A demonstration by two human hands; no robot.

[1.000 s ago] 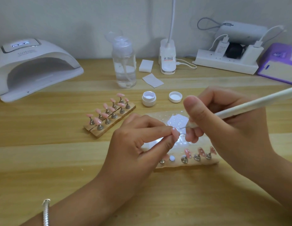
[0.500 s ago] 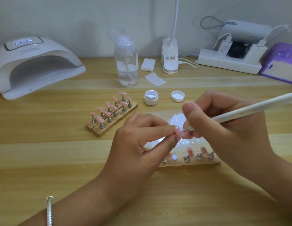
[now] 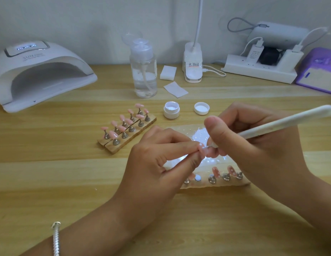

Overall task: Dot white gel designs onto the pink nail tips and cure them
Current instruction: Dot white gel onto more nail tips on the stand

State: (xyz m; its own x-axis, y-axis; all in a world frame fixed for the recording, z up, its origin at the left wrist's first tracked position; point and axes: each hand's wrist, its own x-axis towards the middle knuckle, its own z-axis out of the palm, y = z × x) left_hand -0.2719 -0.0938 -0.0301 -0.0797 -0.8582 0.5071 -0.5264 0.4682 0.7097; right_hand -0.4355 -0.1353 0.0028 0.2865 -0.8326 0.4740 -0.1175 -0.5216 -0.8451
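Nail tip (image 3: pixel 202 149), pink, dotted white.
It was pinched by the left hand (image 3: pixel 157 163) and touched by a white pen (image 3: pixel 281 124) gripped in the right hand (image 3: pixel 257 152).

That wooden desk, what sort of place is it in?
Probably a home or small-studio nail-art desk: a white curing lamp, pink nail tips on wooden stands, and an open pot of white gel.
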